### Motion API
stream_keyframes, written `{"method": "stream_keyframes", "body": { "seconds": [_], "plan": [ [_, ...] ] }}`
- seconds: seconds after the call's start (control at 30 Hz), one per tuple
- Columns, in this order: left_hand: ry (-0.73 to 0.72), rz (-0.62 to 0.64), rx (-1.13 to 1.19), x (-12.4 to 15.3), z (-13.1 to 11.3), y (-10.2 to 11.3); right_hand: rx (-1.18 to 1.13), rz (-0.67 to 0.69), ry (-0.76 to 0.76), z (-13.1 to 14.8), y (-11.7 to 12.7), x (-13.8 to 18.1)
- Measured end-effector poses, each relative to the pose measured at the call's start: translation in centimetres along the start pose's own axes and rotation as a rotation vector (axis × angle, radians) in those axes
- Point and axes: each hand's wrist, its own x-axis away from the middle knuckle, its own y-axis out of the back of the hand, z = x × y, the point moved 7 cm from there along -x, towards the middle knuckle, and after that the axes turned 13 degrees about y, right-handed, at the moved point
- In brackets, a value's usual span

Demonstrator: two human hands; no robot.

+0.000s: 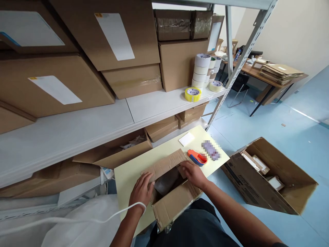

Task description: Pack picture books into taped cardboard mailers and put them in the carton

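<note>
A small open cardboard box (174, 200) sits on a pale yellow table (128, 175) in front of me. A dark item (167, 180) lies inside it. My left hand (142, 190) rests on the box's left edge with its fingers curled over the rim next to the dark item. On the far flap lies my right hand (193, 173), fingers pressed down on the cardboard. An orange and blue tape dispenser (197, 157) lies just beyond my right hand.
A white card (186, 139) and a small blurred item (211, 150) lie on the table's far end. Shelving with cardboard boxes and tape rolls (203, 70) stands at left. A large open carton (269, 175) lies on the blue floor at right. A desk (272, 77) stands behind.
</note>
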Motion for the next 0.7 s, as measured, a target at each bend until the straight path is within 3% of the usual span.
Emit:
{"method": "stream_keyframes", "body": {
  "seconds": [0.07, 0.13, 0.33, 0.43, 0.57, 0.7],
  "plan": [
    [-0.013, 0.017, 0.008, 0.8, 0.5, -0.7, 0.015, -0.07, 0.002, -0.7, 1.3, 0.6],
    [-0.007, 0.012, 0.011, 1.3, 1.1, -0.9, 0.055, -0.054, -0.003, -1.7, 2.2, 1.4],
    [-0.091, 0.097, -0.025, 2.2, 2.9, -0.8, 0.239, 0.305, -0.003, -4.6, 2.4, 5.4],
    [-0.134, 0.183, -0.012, 2.4, 3.8, -1.4, 0.205, 0.35, 0.045, -4.5, 2.4, 6.3],
    [-0.104, 0.259, 0.117, 2.2, 4.5, -1.6, -0.002, 0.173, 0.004, -3.8, 1.7, 4.9],
    [0.117, 0.287, 0.338, 1.7, 5.1, -0.5, -0.04, -0.133, -0.301, -4.9, 0.1, 3.8]
  ]
}}
